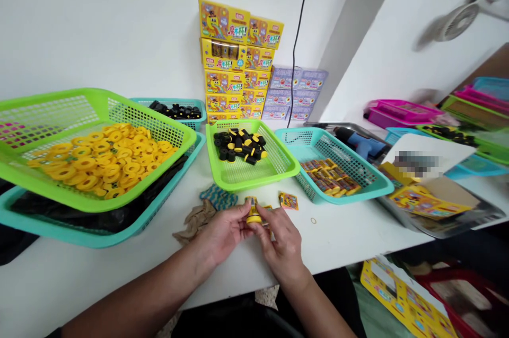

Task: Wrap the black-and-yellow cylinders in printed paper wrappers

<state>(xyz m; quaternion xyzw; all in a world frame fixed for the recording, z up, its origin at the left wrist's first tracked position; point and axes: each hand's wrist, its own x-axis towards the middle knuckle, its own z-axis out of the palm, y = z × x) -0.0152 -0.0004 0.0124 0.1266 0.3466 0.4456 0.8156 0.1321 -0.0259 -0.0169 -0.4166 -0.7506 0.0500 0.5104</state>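
My left hand (222, 233) and my right hand (282, 242) meet over the white table (342, 237), pinching a small yellow-and-black cylinder (253, 216) between their fingers. A printed paper wrapper (251, 201) sits at its top, and my fingers hide part of it. Just beyond my right hand lies a small printed card (288, 201). A lime-green basket (254, 174) in front of me holds several black-and-yellow cylinders (238, 147). Yellow rings (99, 160) fill a tilted green basket (167, 136) on the left.
A teal basket (350, 179) holds printed packets (330, 177). A blue glue gun (360, 142) lies behind it. Beside my left hand are a brown cloth (194, 221) and a blue patterned cloth (218, 196). Yellow boxes (234, 57) stand stacked at the back.
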